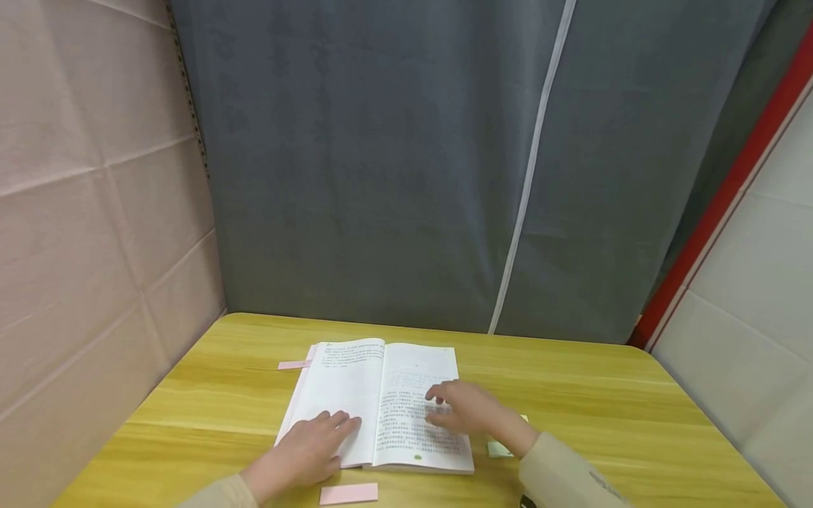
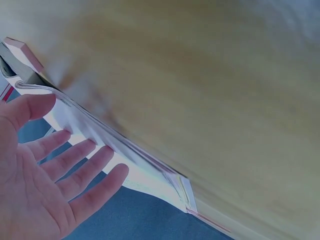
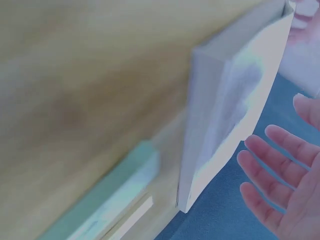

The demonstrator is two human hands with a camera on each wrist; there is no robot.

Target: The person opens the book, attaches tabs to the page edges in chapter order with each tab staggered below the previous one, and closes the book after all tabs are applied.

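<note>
An open book (image 1: pixel 356 406) with printed pages lies on the wooden table. My left hand (image 1: pixel 311 449) rests on the lower part of its left page, fingers spread; the left wrist view shows the fingertips against the page (image 2: pixel 135 172). Over the right page hovers my right hand (image 1: pixel 466 407), its fingers loosely bent and holding nothing. In the right wrist view that hand (image 3: pixel 285 172) stands apart from the book (image 3: pixel 215 110). A pink paper strip (image 1: pixel 293 365) sticks out of the book's left side.
A pink sticky-note pad (image 1: pixel 348 493) lies in front of the book on the table (image 1: pixel 591 409). Beside my right forearm sits a green pad (image 1: pixel 498 449), partly hidden. A grey curtain (image 1: pixel 381 176) hangs behind the table, with pale walls at both sides.
</note>
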